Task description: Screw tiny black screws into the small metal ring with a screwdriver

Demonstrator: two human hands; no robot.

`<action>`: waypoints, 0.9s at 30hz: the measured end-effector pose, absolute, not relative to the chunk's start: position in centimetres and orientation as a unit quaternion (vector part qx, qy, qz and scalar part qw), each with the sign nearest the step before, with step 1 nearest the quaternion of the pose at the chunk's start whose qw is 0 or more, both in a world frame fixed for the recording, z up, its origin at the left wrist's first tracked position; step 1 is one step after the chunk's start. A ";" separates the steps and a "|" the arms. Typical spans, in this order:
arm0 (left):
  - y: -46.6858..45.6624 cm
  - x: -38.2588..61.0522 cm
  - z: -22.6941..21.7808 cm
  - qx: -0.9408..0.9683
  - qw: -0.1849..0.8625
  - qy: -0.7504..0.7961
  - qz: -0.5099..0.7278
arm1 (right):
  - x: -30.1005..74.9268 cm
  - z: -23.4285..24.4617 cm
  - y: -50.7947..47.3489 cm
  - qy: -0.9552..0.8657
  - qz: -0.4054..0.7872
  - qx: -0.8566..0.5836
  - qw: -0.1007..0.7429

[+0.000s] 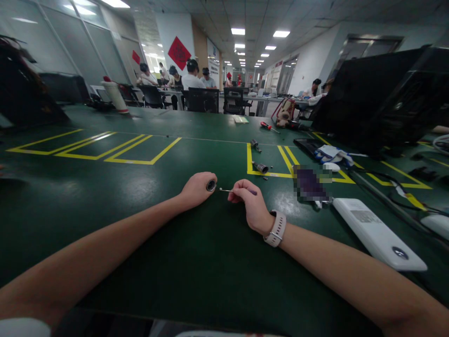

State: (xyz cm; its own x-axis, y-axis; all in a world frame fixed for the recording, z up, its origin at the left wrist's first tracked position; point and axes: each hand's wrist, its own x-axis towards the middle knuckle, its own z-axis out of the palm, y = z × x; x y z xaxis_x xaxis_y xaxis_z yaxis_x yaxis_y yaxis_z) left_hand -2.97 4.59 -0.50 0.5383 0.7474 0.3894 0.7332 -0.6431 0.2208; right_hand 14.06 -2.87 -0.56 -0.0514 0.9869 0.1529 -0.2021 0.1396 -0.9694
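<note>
My left hand (pixel 197 189) is closed around a short metal cylinder (pixel 211 185). Its round, dark open end faces right, and the rest is hidden in my fingers. My right hand (pixel 249 201), with a pale watch strap on the wrist, pinches a thin metal rod (pixel 226 190) with a dark handle end. The rod's tip carries a small bright ring and points at the cylinder, a small gap apart. Beyond my right hand lie a metal cylindrical part (pixel 261 167), a second similar part (pixel 255 145) and a few tiny pieces (pixel 265 178).
Yellow tape rectangles (pixel 129 161) mark the green table (pixel 196 262). On the right lie a white power bank (pixel 379 231), a blurred phone (pixel 311 184), a white mouse (pixel 331 167), a glove (pixel 333 153) and cables. A red screwdriver (pixel 267 126) lies farther back. A large black monitor (pixel 379 93) stands right.
</note>
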 end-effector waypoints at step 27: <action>4.5 -3.2 -0.8 0.857 0.138 0.356 0.347 | 14.5 0.0 -2.7 -0.487 0.622 -0.332 0.516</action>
State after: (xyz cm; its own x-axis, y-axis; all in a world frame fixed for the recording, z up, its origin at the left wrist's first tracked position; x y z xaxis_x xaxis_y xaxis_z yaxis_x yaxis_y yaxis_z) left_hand -3.22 4.52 -0.75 0.5063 0.7055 0.4958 0.5135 -0.7086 0.4840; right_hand 14.49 -2.69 0.00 -0.2469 0.9649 0.0894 -0.3185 0.0064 -0.9479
